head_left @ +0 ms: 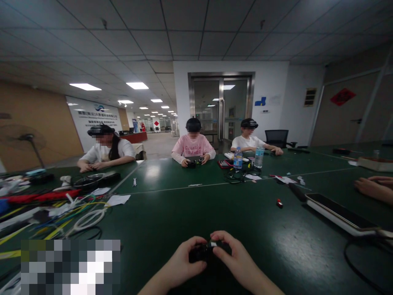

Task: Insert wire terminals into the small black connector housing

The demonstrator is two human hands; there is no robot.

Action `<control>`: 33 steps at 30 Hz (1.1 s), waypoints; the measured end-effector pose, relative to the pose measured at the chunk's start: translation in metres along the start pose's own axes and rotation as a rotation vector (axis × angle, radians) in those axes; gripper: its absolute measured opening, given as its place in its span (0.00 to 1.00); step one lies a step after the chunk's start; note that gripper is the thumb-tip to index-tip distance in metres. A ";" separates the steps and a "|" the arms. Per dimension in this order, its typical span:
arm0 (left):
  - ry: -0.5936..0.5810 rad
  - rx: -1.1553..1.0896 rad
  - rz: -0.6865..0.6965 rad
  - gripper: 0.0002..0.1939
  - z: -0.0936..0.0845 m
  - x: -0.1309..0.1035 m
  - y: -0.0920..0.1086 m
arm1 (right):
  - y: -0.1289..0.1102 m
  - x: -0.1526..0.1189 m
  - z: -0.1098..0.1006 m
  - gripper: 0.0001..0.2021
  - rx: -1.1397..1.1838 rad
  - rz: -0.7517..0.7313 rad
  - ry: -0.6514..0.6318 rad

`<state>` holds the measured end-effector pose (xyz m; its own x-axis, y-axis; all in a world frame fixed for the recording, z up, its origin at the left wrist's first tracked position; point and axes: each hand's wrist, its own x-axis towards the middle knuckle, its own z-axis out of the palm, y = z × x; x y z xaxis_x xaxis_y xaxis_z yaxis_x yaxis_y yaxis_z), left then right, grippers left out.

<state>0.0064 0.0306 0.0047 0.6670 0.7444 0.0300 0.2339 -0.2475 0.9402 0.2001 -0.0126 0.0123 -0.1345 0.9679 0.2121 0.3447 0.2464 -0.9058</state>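
Observation:
Close to me at the bottom middle, my left hand (184, 260) is wrapped round the left end of a small black object (199, 254). My right hand (235, 256) grips the other end, its thumb and forefinger meeting by a small whitish piece on top. What kind of object it is cannot be made out, as it is dark and partly covered by fingers. Both hands are just above the dark green table (153, 221).
Cables (89, 219) and tools pile up on the left. A phone (340, 211) on a white box lies right, near a small red item (279, 203). Water bottles (258, 157) stand farther back. Three people with headsets sit opposite; another person's hands (373, 188) rest at right.

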 end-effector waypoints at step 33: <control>0.008 -0.013 -0.015 0.22 -0.003 -0.001 -0.005 | 0.011 0.005 -0.014 0.19 0.700 0.177 0.428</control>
<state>0.0022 0.0327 0.0013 0.6578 0.7530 0.0181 0.2345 -0.2276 0.9451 0.2164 -0.0045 0.0084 0.2806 0.9591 0.0384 -0.3477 0.1388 -0.9273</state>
